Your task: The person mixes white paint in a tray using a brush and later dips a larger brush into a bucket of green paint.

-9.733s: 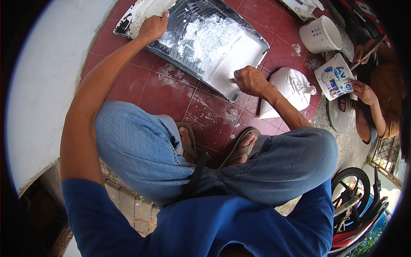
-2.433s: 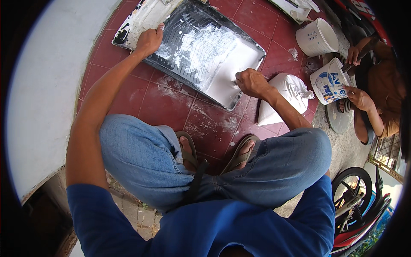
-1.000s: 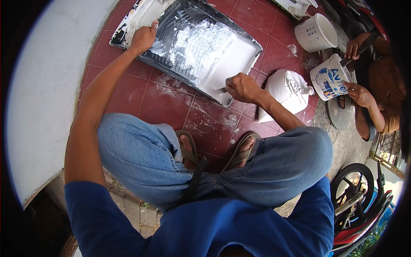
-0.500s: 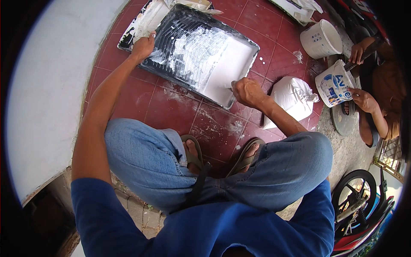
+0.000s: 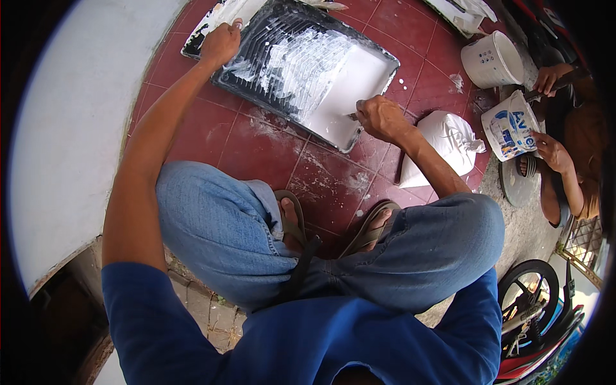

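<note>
A black ribbed paint tray lies beyond my knees, its slope smeared with white, a pool of white paint at its right end. My left hand is closed on the tray's far-left rim. My right hand is closed round a small tool, mostly hidden, dipping into the paint near the tray's near-right corner. A tied white sack sits just right of that hand. Behind the left end of the tray is a white-crusted tray or board, partly cut off.
At right, a co-worker's hands hold a printed white bucket and a long dark tool. Another white bucket stands behind. A white wall borders the left; a motorbike wheel is at lower right; red tiles are paint-spattered.
My right hand shifts slightly back and forth along the paint pool, still closed on the tool. My left hand stays on the rim. The view has shifted a little.
</note>
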The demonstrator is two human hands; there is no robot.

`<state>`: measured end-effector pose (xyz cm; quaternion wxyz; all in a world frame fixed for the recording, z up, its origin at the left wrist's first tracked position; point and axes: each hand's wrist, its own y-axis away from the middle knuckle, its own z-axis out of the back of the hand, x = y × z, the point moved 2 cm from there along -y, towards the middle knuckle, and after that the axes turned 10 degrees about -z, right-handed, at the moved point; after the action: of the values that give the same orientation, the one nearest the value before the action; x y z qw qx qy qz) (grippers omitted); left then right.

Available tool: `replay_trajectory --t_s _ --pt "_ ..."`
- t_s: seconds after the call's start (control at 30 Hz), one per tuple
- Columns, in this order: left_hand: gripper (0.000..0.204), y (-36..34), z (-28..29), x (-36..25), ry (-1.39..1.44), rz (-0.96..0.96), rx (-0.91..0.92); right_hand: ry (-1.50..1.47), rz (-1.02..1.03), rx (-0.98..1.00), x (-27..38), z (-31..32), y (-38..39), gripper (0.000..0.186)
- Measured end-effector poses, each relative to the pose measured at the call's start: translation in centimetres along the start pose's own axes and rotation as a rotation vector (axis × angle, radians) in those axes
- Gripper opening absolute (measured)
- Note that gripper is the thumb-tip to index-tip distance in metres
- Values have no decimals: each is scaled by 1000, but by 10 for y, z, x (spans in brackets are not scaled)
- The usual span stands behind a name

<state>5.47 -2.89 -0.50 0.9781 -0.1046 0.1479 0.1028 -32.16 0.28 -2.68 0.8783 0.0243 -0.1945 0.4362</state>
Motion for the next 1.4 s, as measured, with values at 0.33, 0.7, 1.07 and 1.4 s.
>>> replay_trajectory --t_s 0.33,0.7,1.07,1.4 --pt "24 39 135 -177 -36 -504 486 -51 -196 460 -3 50 -39 21" --pt "16 194 70 -299 -47 -890 949 3 63 409 -12 12 -48 18" --pt "18 207 111 -352 -140 -1101 621 65 -64 380 -32 22 -59 17" --pt "17 230 121 -318 -294 -1089 576 90 -44 320 -29 24 -74 19"
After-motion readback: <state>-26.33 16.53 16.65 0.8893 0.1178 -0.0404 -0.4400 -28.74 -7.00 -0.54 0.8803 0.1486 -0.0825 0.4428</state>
